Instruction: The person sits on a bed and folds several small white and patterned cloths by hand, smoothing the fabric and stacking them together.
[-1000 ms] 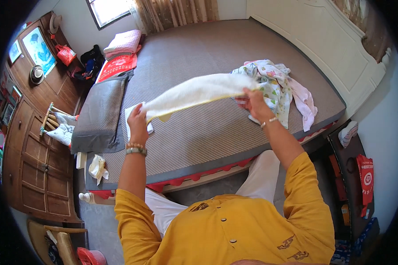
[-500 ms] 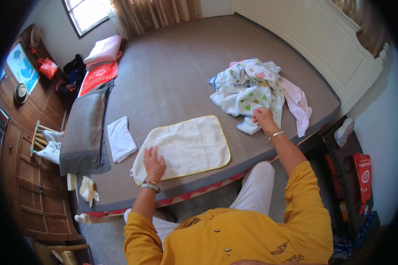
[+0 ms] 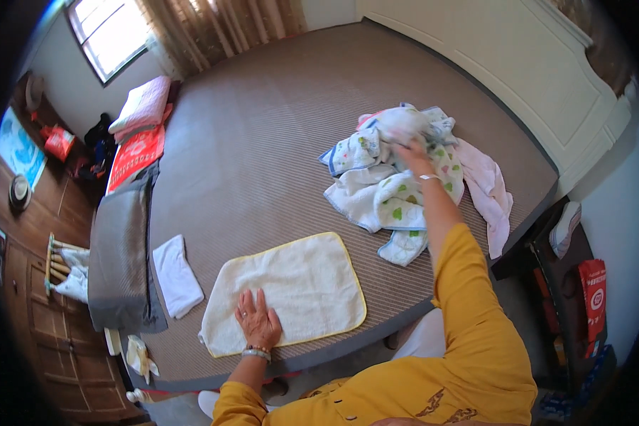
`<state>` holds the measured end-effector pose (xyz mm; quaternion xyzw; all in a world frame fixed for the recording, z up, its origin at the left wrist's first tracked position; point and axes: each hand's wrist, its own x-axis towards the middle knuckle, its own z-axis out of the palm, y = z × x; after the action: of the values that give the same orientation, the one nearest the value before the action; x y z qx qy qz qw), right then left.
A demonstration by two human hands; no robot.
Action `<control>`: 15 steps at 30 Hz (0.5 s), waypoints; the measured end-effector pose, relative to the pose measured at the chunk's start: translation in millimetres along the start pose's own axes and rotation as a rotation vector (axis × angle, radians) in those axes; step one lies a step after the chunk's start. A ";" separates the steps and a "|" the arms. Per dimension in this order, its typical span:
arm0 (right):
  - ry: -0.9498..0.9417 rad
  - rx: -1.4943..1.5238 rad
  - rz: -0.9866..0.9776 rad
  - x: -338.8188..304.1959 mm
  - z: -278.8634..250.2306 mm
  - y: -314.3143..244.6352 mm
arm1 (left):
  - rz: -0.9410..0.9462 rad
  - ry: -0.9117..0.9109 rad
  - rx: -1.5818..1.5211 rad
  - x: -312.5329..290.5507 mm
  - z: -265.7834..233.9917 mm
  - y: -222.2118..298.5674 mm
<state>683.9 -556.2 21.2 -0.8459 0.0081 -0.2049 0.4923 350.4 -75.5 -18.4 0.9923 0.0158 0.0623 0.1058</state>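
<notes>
Toward the near edge of the bed lies a cream towel (image 3: 312, 284) with yellow edging, spread out flat. My left hand (image 3: 258, 321) rests on its near left part, palm down and fingers stretched. Farther right, my right hand (image 3: 413, 155) reaches into a loose heap of patterned baby cloths (image 3: 366, 188) with green, blue and pink prints. Its fingers are partly hidden and blurred, closed on a whitish cloth (image 3: 403, 126) that is smeared by motion. A pale pink garment (image 3: 486, 188) trails from the heap's right side.
A folded white cloth (image 3: 177, 277) lies left of the towel. Beyond it are a grey mat (image 3: 123, 263) and a folded pink quilt (image 3: 143, 106) at the bed's left edge. The white headboard (image 3: 504, 71) bounds the right side; a dark shelf (image 3: 547, 284) stands near it.
My right hand has moved from the heap's near edge deeper into it, where a cloth now moves. My left hand has settled flatter on the towel. The whole view has shifted.
</notes>
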 end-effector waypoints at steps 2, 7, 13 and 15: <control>-0.329 0.139 0.052 12.3 58.2 -70.2 | -0.012 -0.013 0.022 -3.8 -2.1 -4.6; -0.390 -0.105 -0.538 -6.4 109.7 -124.2 | -0.023 -0.061 0.022 3.4 -0.7 -0.7; -0.066 -0.566 -0.530 14.3 72.9 -48.8 | 0.000 -0.081 0.024 10.4 3.3 2.9; 0.301 -0.645 -0.570 37.2 49.9 -23.7 | -0.006 -0.076 0.036 9.4 1.3 3.8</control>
<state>731.2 -510.6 32.0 -0.8852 -0.0902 -0.4401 0.1212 359.9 -79.0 -17.7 0.9956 0.0161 0.0240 0.0888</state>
